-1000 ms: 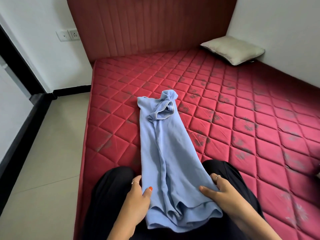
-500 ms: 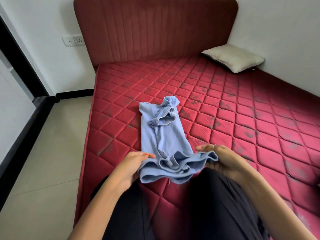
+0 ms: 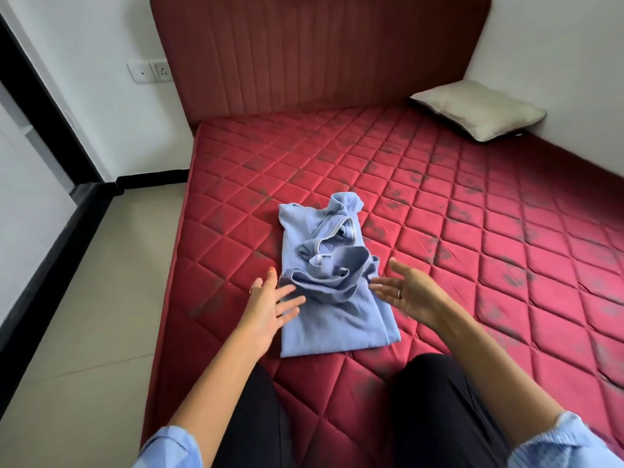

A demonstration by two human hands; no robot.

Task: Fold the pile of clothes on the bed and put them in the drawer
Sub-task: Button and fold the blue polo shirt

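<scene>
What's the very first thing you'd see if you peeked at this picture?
Probably the light blue garment, folded over on itself in the middle of the big red quilted mattress. The left hand and right hand are open on either side of it. A beige pillow lies in the far right corner by the wall.

A pale blue garment (image 3: 332, 298) lies on the crimson diamond-quilted mattress (image 3: 472, 265). At one o'clock sits a beige pillow (image 3: 479, 108).

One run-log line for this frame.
stage: folding | shirt: doubled over on mattress | left hand: open | right hand: open
</scene>
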